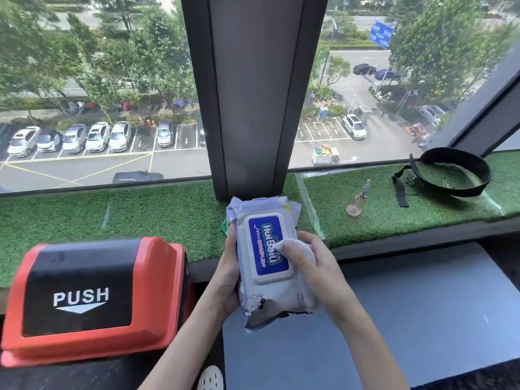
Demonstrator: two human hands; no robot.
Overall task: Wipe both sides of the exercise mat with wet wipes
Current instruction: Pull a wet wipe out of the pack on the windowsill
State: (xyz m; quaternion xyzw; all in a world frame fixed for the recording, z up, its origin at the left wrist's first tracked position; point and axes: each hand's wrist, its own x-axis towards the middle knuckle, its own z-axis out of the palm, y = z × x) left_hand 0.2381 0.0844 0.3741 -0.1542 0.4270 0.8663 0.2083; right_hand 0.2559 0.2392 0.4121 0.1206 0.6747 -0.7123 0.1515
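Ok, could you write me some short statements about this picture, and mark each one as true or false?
1. The left hand grips the wipes pack by its side. True.
2. The lid of the pack stands open. False: the lid lies flat on the pack.
3. The right hand holds a white wipe against the lid. True.
4. The red bin marked PUSH stands to the right of the pack. False: the red bin stands to its left.
5. The black strap lies on top of the bin. False: the black strap lies on the green turf of the window sill, far right.
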